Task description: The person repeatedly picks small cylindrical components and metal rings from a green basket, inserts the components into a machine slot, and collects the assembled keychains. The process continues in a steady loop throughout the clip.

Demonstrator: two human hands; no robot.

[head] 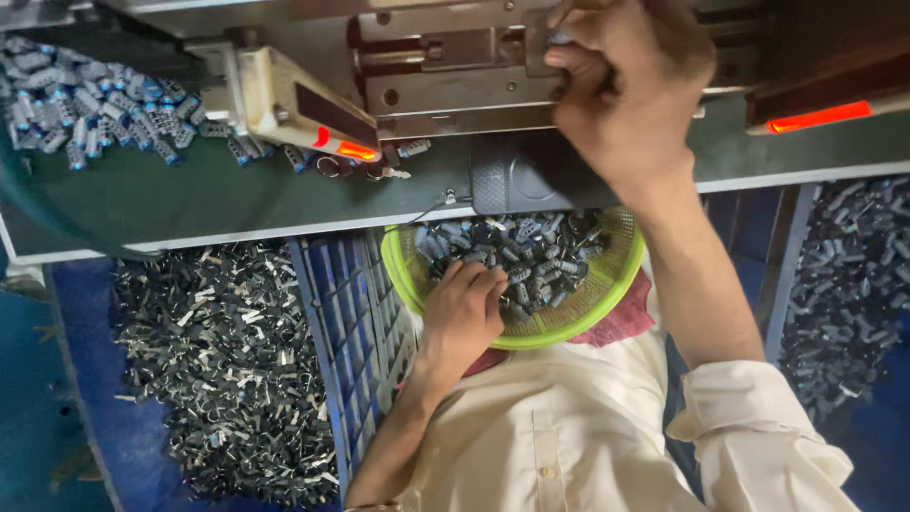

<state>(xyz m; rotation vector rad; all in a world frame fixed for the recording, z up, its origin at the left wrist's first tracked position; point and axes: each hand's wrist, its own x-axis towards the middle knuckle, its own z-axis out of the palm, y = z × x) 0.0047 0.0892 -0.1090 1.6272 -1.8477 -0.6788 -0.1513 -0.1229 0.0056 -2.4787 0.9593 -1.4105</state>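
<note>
Fingers [479, 284] of my left hand [462, 318] curl into small dark metal parts [536, 256] in the round yellow-green mesh basket [607, 303]; right hand [630, 85] clenches the grey metal machine lever [540, 43].

Small dark metal parts [531, 261] heaped in round yellow-green mesh basket [621, 275] on lap, below machine edge; some touching left hand's fingers at pile's near-left side.
</note>
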